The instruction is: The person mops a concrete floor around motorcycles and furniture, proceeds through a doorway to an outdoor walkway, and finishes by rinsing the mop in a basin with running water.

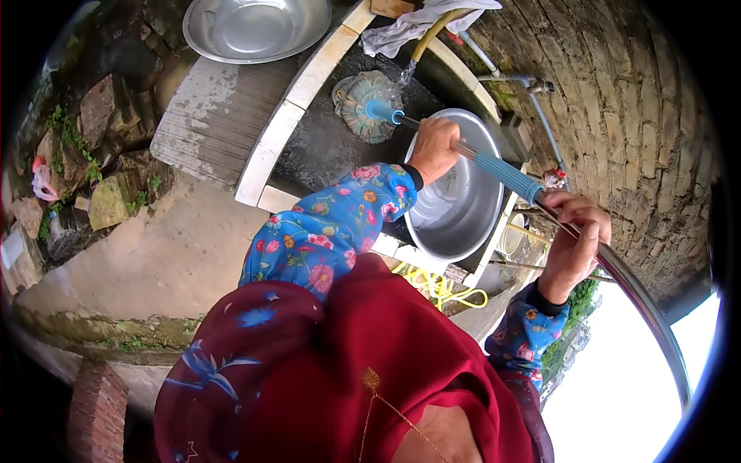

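I hold a mop by its long metal handle [648, 305], which runs from the upper middle to the lower right. My left hand [436, 150] is wrapped round the lower pole, close to the blue socket above the mop head. Higher up, past the ribbed blue sleeve, my right hand [575, 239] grips the bare metal. The round greyish mop head [356, 108] rests wet on the dark floor of a tile-edged washing basin [270, 150]. Water pours beside it from a yellowish hose [432, 35]. Under my left hand stands a large metal tub [463, 216].
Another metal bowl [258, 29] sits beyond a ridged stone slab [220, 123]. A grey cloth [421, 27] hangs over the basin's far rim. Pipes [548, 127] run along the brick wall [617, 100] at right. A yellow hose [440, 287] lies coiled near the basin. Rocks [108, 116] are piled left.
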The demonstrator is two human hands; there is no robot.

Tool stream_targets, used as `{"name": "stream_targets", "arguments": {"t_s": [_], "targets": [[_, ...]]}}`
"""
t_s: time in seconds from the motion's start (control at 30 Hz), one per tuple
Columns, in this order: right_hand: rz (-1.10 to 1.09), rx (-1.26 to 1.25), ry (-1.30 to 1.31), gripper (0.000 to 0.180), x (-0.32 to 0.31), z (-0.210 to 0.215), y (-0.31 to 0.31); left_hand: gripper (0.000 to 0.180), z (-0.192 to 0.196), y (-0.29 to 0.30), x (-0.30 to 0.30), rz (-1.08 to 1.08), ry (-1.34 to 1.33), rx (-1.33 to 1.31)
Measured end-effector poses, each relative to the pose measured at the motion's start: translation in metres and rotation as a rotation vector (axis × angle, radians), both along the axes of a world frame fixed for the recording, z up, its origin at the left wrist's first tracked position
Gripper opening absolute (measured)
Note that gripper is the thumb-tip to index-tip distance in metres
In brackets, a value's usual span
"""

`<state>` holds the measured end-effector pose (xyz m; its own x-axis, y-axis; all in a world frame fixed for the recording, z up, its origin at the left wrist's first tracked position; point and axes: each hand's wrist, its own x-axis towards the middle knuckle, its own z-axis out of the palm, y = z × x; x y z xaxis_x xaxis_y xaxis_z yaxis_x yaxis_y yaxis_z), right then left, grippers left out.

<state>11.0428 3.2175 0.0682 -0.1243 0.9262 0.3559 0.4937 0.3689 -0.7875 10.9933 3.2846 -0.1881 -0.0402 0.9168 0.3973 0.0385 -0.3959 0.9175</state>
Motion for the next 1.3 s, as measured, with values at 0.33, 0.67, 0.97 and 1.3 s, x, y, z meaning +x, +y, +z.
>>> {"name": "stream_targets", "arguments": {"t_s": [0.33,0.67,0.97,1.3], "targets": [[-0.071,0.353,0.19,0.029,0.09,0.216,-0.035,0.03,0.186,0.005,-0.004,-0.415,-0.228,0.255],[-0.185,0.036,-0.014,0.025,0.034,0.02,0.003,0.025,0.015,0.013,-0.002,-0.17,-0.058,-0.048],[-0.049,0.589,0.517,0.034,0.059,0.184,-0.031,0.018,0.183,0.008,-0.004,-0.621,-0.116,0.237],[-0.083,0.022,0.343,0.043,0.017,0.023,0.01,0.024,0.025,0.021,0.001,-0.185,0.019,-0.002]]}}
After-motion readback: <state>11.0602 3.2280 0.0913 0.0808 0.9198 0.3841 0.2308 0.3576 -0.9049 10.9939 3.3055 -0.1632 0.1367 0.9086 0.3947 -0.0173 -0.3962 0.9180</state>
